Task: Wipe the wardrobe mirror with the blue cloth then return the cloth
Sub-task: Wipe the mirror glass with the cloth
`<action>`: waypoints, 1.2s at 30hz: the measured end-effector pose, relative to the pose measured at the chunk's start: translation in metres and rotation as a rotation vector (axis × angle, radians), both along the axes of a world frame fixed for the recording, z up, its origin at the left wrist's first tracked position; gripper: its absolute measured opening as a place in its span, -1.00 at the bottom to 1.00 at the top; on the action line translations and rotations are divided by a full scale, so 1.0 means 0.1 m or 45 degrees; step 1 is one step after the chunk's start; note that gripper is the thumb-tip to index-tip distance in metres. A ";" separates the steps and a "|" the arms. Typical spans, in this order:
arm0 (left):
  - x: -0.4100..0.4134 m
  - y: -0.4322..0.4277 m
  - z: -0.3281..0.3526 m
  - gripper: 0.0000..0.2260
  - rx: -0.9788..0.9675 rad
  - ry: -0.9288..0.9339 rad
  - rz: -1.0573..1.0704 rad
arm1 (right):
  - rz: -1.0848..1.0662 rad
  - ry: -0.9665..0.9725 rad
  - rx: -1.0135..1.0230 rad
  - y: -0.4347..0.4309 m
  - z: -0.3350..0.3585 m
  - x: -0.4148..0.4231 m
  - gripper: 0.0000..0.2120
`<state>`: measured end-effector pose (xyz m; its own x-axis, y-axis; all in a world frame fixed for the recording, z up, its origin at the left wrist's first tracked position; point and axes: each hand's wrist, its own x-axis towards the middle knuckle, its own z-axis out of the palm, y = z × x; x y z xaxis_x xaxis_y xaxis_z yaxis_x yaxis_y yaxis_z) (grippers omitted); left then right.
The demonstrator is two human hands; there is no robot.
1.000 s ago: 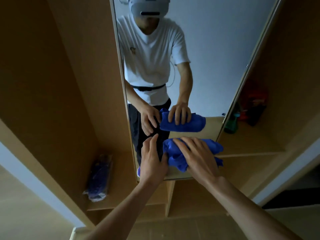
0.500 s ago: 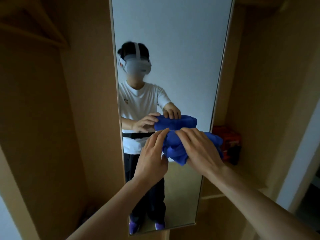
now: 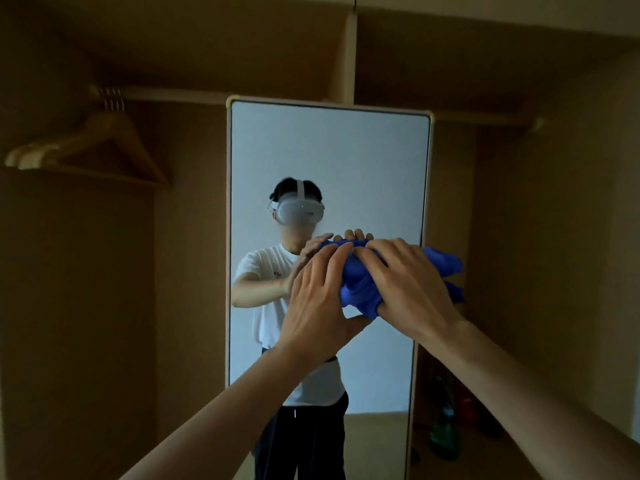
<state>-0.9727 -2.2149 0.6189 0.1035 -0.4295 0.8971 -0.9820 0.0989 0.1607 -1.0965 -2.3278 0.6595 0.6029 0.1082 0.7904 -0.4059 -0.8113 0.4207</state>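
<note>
The tall wardrobe mirror stands in the middle of the open wardrobe and reflects me. A bunched blue cloth is held flat against the glass at about mid height, near the mirror's right edge, and part of it hangs past that edge. My right hand lies over the cloth with its thumb tucked under the folds. My left hand is beside it on the left. Its straight fingers touch the cloth's left end, and its thumb is spread below.
Wooden hangers hang from a rail at the upper left. Low in the dim right compartment stand a green bottle and a red item. Wardrobe panels close in on both sides of the mirror.
Both hands and the cloth have travelled up the mirror from its bottom edge to about mid height. My view has lifted with them, and the mirror's top edge has come into sight.
</note>
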 end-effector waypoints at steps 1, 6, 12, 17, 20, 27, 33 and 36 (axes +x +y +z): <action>-0.01 -0.03 0.07 -0.12 -0.011 -0.021 0.019 | 0.008 -0.014 -0.009 -0.03 0.08 0.00 -0.55; 0.00 -0.15 0.44 -0.35 -0.094 -0.085 0.125 | 0.104 -0.060 0.006 -0.14 0.42 -0.03 -0.45; 0.08 -0.27 0.80 -0.51 -0.178 -0.224 0.199 | 0.156 -0.146 -0.066 -0.34 0.71 -0.02 -0.40; 0.10 -0.35 1.03 -0.58 -0.234 -0.294 0.214 | 0.174 -0.205 -0.095 -0.58 0.86 -0.04 -0.35; 0.07 -0.41 1.20 -0.56 -0.265 -0.328 0.196 | 0.145 -0.251 -0.137 -0.64 1.05 -0.08 -0.35; 0.07 -0.55 1.73 -0.49 -0.257 -0.353 0.306 | 0.052 -0.289 -0.221 -0.68 1.55 -0.10 -0.47; 0.11 -0.58 2.10 -0.47 -0.193 -0.411 0.436 | 0.016 -0.313 -0.266 -0.78 1.87 0.00 -0.48; 0.14 -0.59 2.21 -0.46 -0.147 -0.414 0.453 | 0.021 -0.317 -0.265 -0.84 1.94 0.07 -0.49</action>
<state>-0.9591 -2.2739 0.8402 -0.0677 -0.3143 0.9469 -0.9555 -0.2526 -0.1522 -1.0897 -2.4114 0.8539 0.3909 0.2914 0.8731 -0.5043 -0.7257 0.4680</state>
